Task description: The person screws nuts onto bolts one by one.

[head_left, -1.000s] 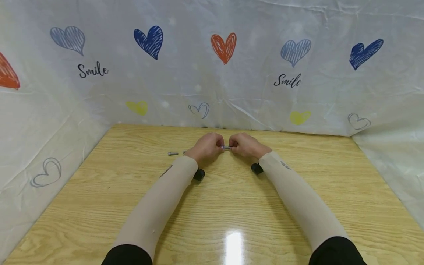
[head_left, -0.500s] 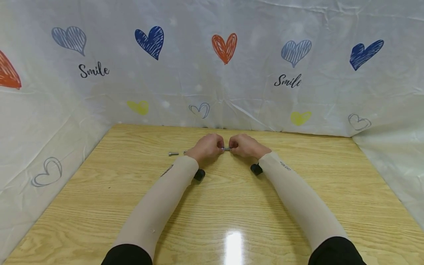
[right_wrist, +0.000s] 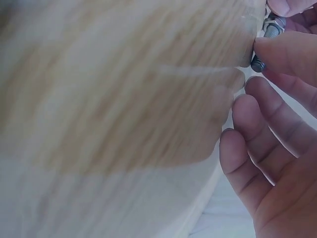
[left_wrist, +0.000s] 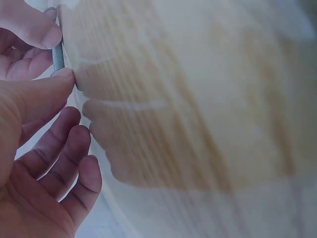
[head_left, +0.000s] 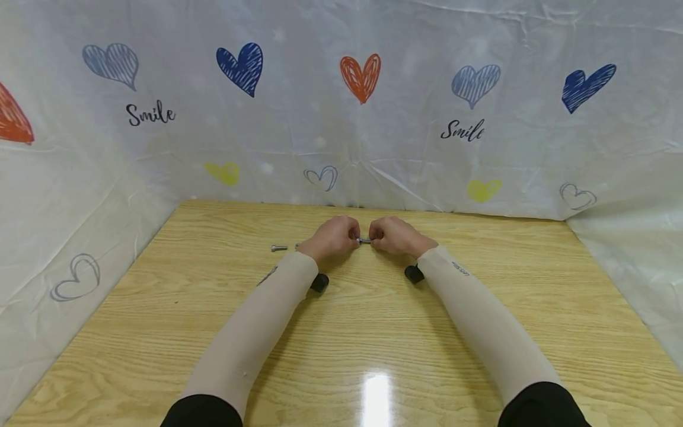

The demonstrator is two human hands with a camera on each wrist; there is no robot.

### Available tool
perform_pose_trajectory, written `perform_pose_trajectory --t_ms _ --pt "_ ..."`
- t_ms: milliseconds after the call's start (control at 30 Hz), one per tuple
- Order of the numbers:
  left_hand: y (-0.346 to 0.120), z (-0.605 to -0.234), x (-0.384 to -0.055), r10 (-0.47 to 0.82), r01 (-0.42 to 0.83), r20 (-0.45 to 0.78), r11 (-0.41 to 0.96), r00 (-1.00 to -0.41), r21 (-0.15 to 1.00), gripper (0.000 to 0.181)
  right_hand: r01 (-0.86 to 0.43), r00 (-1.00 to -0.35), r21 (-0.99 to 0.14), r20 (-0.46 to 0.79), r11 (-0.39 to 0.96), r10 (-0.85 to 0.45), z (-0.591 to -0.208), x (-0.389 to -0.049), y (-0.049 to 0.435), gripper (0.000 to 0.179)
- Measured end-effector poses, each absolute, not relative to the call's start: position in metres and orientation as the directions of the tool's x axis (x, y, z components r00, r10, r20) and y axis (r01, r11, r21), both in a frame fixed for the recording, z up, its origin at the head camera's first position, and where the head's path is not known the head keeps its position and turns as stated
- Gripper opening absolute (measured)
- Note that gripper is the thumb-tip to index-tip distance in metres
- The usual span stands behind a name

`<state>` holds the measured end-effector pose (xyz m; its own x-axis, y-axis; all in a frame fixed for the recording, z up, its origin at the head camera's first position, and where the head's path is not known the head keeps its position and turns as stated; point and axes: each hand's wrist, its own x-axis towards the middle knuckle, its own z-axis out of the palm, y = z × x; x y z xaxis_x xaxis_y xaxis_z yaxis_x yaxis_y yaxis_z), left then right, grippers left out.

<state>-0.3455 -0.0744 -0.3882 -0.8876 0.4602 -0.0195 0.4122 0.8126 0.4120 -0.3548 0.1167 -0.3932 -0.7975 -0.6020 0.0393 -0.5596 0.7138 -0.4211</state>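
Note:
Near the far side of the table, both hands meet at a small silver bolt (head_left: 365,241) lying crosswise between them. My left hand (head_left: 333,237) pinches its left end between thumb and index finger. From the other side, my right hand (head_left: 397,236) pinches the threaded shank (right_wrist: 272,31), whose tip pokes out past the thumb in the right wrist view. A nut-like ring (right_wrist: 275,21) sits around the bolt by the left fingertips, mostly covered by them. The other fingers of both hands are loosely bent and hold nothing.
A silver socket-head screw (head_left: 279,248) lies on the wooden table (head_left: 341,332) left of the left hand. Another small metal piece (head_left: 297,245) is partly hidden by the left wrist. A white sheet (head_left: 299,130) printed with hearts hangs behind the table and along its sides.
The bolt sits very slightly lower between the fingertips. Both hands keep the same place and grip, and the screw on the table has not moved.

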Motion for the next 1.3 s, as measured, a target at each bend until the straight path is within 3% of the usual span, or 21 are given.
perform_pose_trajectory --t_ms 700,1300 --pt "-0.085 -0.383 -0.334 0.459 0.423 0.022 0.800 -0.888 0.424 0.014 -0.533 -0.808 -0.508 0.070 0.677 -0.584 -0.385 -0.342 0.122 0.017" --pt "-0.091 -0.378 -0.312 0.467 0.428 0.009 0.804 -0.884 0.412 0.020 -0.569 -0.793 -0.543 0.161 0.618 -0.588 -0.383 -0.323 0.127 0.013"
